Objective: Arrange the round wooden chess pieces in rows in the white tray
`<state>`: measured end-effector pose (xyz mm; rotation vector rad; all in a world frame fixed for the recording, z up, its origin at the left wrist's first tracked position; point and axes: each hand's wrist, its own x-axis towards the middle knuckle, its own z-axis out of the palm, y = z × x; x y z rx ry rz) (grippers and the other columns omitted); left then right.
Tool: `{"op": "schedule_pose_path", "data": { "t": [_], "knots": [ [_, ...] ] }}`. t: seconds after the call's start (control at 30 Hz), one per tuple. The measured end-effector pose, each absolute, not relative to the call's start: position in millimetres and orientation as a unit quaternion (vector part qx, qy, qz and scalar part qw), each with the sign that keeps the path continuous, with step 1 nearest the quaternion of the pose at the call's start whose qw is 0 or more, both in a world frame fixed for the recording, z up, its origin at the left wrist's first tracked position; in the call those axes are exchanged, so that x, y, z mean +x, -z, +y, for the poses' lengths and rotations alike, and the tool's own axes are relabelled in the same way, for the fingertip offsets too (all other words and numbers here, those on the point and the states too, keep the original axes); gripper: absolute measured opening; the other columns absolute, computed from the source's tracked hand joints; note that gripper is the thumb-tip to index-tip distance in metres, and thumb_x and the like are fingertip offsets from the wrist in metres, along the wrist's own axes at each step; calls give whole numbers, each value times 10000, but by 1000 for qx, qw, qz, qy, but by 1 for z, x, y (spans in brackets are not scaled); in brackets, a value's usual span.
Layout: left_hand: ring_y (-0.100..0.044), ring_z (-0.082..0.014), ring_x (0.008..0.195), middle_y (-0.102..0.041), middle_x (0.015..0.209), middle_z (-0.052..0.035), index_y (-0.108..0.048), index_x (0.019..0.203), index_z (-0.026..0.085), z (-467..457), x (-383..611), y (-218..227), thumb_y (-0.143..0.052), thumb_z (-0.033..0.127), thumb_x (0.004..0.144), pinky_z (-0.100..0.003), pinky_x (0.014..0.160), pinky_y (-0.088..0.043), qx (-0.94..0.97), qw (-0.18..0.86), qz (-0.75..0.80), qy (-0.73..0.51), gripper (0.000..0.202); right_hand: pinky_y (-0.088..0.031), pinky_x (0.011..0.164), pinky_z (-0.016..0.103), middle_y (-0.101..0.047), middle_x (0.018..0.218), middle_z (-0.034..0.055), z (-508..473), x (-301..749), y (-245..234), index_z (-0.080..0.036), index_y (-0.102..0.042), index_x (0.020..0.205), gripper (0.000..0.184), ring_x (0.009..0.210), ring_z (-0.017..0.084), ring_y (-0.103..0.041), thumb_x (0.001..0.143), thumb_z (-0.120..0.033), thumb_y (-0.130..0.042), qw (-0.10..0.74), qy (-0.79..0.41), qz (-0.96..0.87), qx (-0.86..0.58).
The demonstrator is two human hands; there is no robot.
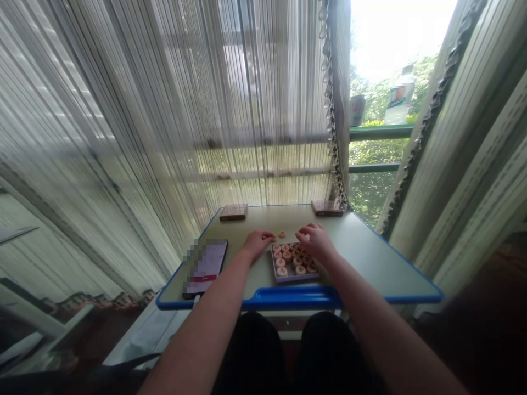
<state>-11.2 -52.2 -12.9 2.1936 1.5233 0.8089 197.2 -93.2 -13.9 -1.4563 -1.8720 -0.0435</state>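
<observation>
A shallow light-purple box [296, 278] sits on the desk in front of me, holding several round wooden Chinese chess pieces [287, 255] with red or dark characters. My left hand [257, 241] is at the box's far left corner, its fingertips closed on a chess piece [273, 238]. Another loose chess piece [282, 234] lies on the desk just beyond the box, between my hands. Over the box's far right part is my right hand [316, 239], fingers bent together; whatever is in them is mostly hidden. It covers some of the pieces.
A phone [206, 269] lies on the desk's left side. Two flat brown boxes, one at the far left [234, 212] and one at the far right [327, 208], rest near the back edge. The pale desk [370, 263] has a blue rim and a blue front tray [294, 297]. String curtains hang behind.
</observation>
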Motion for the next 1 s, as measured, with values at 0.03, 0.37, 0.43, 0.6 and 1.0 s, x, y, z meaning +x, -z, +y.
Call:
{"op": "schedule_pose_path", "data": {
  "t": [0.03, 0.37, 0.43, 0.6, 1.0],
  "knots": [
    [-637, -173, 812, -709, 884, -49, -706, 884, 186, -52, -11, 13, -584, 293, 744, -251, 754, -477, 773, 175, 538, -287, 214, -383, 826, 328, -606, 811, 74, -92, 197, 15, -199, -696, 765, 285, 863, 209, -493, 816, -355, -462, 375, 19, -725, -578],
    [-632, -168, 766, -694, 897, -62, -662, 881, 148, -50, -12, 16, -636, 290, 701, -258, 721, -479, 744, 184, 559, -317, 231, -416, 786, 311, -640, 882, 94, -58, 205, 9, -177, -683, 955, 284, 835, 206, -570, 734, -219, -510, 271, -50, -745, -608],
    [-633, -164, 763, -689, 917, -65, -651, 905, 145, -45, -10, 17, -627, 278, 706, -249, 707, -480, 731, 184, 574, -320, 241, -433, 733, 292, -654, 910, 93, -44, 208, 6, -180, -672, 998, 340, 793, 199, -590, 686, -167, -539, 233, -65, -743, -624],
    [-620, -190, 861, -676, 956, -90, -635, 981, 156, -26, -2, 10, -583, 243, 719, -259, 753, -461, 741, 139, 618, -224, 282, -433, 598, 234, -691, 796, 42, -25, 206, 6, -207, -714, 834, 232, 647, 159, -605, 657, -153, -574, 193, -103, -762, -609],
    [-618, -195, 859, -662, 993, -101, -602, 1100, 144, -1, -1, 3, -618, 226, 666, -228, 758, -454, 764, 143, 607, -164, 442, -445, 592, 247, -696, 780, 43, -33, 221, 2, -174, -699, 914, 280, 592, 158, -609, 655, -168, -593, 220, -171, -740, -613]
  ]
}}
